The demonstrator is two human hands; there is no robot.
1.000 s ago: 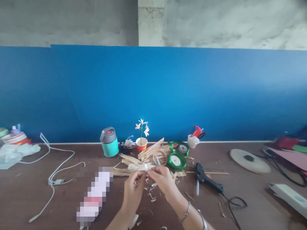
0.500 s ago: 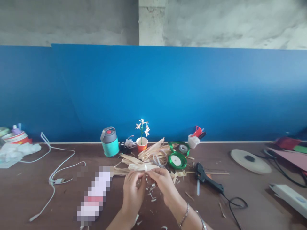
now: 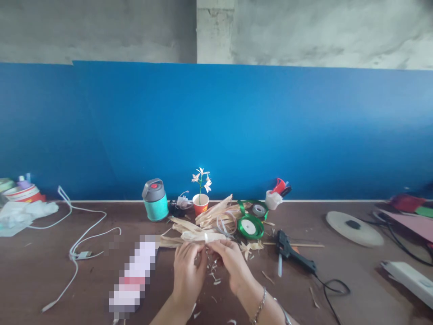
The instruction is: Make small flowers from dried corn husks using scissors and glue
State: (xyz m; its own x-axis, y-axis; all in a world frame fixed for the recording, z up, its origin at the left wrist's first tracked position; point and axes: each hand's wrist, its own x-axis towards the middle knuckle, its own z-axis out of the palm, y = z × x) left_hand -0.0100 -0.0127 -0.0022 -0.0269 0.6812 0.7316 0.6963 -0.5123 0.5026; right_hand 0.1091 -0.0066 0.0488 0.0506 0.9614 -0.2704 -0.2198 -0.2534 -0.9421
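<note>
Husk bundle held over bench by left hand and right hand, fingers of both clamped on it; husk shreds lie beneath.

Left hand, right hand, both pinching corn husk bundle, green ribbon spool nearby

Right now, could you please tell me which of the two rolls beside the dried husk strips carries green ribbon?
The larger, front roll has glossy green ribbon around a white centre; the smaller roll behind it is grey.
</note>
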